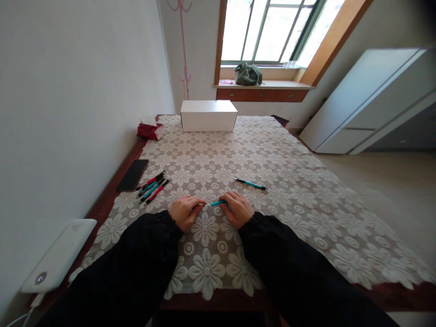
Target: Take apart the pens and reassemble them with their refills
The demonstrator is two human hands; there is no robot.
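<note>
Near the front of the table, my right hand [237, 209] is closed around the teal barrel of a pen [215, 203]. A thin whitish piece runs from the barrel's left end toward my left hand [185, 211]. That hand pinches a small dark pen part [203, 205], partly hidden by its fingers; whether it joins the whitish piece I cannot tell. Beyond my right hand lies another teal pen [250, 183] with black ends. To the left of my left hand is a loose bunch of several red, teal and black pens [152, 187].
A dark phone [132, 175] lies at the table's left edge, with a red tissue pack [150, 131] behind it. A white box [209, 119] stands at the far end. A white power bank [60, 254] with a cable is at front left. Lace cloth [289, 200] covers the table.
</note>
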